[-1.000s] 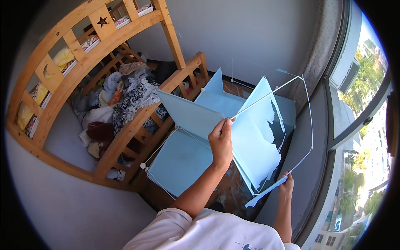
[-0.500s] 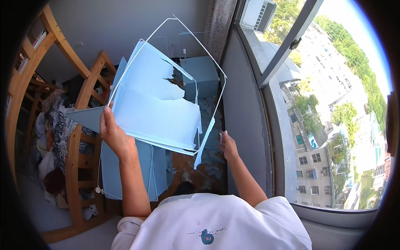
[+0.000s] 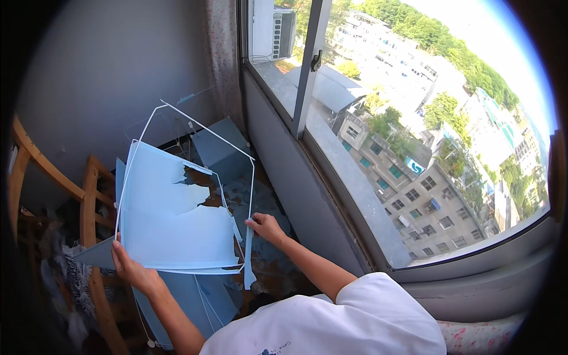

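1 torn blue panel [image 3: 171, 228], 2 gripping hands [image 3: 133, 267]

- Your left hand [image 3: 131, 269] grips the torn panel [image 3: 171, 222] at its lower left corner.
- Your right hand [image 3: 266, 228] sits just right of the panel.
- The window [image 3: 378, 118] lies right of the panel, the wooden frame [image 3: 89, 201] left.

Pale blue torn sheet [image 3: 171, 228] in white frame [image 3: 251, 195]; white shirt [image 3: 331, 325].
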### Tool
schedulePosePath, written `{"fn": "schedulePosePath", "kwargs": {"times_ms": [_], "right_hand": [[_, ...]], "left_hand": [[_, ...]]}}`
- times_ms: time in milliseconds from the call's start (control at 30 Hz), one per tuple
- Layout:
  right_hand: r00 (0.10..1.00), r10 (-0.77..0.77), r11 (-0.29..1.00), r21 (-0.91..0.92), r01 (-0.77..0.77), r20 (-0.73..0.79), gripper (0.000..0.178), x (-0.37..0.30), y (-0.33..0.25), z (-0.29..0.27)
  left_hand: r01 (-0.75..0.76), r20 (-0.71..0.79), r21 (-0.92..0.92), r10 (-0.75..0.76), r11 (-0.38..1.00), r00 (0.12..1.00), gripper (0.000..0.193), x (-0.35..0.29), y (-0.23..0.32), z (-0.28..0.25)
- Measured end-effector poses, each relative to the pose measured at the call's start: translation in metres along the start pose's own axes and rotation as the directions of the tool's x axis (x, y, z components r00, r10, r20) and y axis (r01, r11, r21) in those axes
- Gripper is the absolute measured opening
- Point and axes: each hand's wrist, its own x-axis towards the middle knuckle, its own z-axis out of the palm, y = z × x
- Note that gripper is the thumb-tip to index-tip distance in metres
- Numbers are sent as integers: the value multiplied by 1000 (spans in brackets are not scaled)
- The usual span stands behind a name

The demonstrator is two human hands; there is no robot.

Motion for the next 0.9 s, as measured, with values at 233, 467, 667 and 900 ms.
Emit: {"fn": "schedulePosePath", "kwargs": {"times_ms": [233, 467, 667, 900], "right_hand": [[888, -459, 763, -528, 373, -36, 25, 1, 12, 6], [922, -351, 862, -441, 249, -165, 26, -11, 7, 18], [992, 113, 994, -2, -113, 64, 39, -8, 5, 18], [996, -77, 836, -542, 93, 52, 42, -2, 9, 14]], "left_hand": [[72, -20, 34, -72, 997, 997, 46, 7, -3, 1], [45, -25, 14, -45, 999, 999, 45, 7, -3, 7], [30, -36, 22, -30, 999, 999, 40, -5, 6, 19], [42, -14, 6, -42, 999, 999, 37, -1, 0, 15]]}}
